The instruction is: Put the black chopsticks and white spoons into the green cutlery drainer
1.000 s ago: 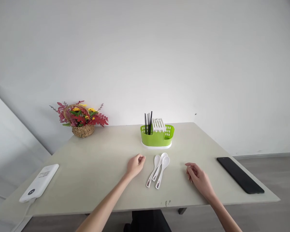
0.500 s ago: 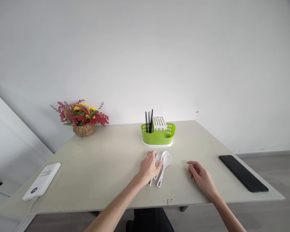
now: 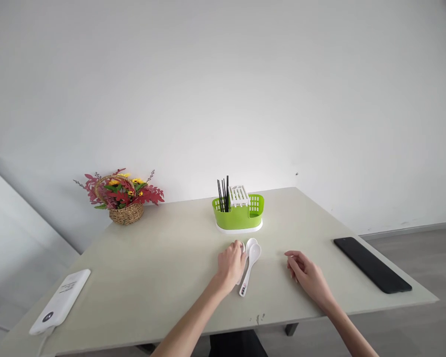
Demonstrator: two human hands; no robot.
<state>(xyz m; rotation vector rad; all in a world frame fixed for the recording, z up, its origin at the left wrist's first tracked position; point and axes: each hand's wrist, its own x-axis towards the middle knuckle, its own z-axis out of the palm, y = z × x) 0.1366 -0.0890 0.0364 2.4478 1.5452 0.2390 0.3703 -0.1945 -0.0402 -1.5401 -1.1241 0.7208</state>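
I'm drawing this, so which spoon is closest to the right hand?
The rightmost white spoon, the only one in full view; the other spoons are partly hidden, nearer the left hand.

Table: pale, matte top (image 3: 163, 267), me at 6 o'clock; dark marks (image 3: 258, 318) by the near edge
Centre: white spoons (image 3: 253, 254), bowls towards 12, one partly hidden by my left hand (image 3: 231, 263)
12 o'clock: green caddy (image 3: 238, 218) on its white base
10 o'clock: wicker flower basket (image 3: 127, 214)
8 o'clock: white power bank (image 3: 60, 301)
3 o'clock: flat black slab (image 3: 371, 264)
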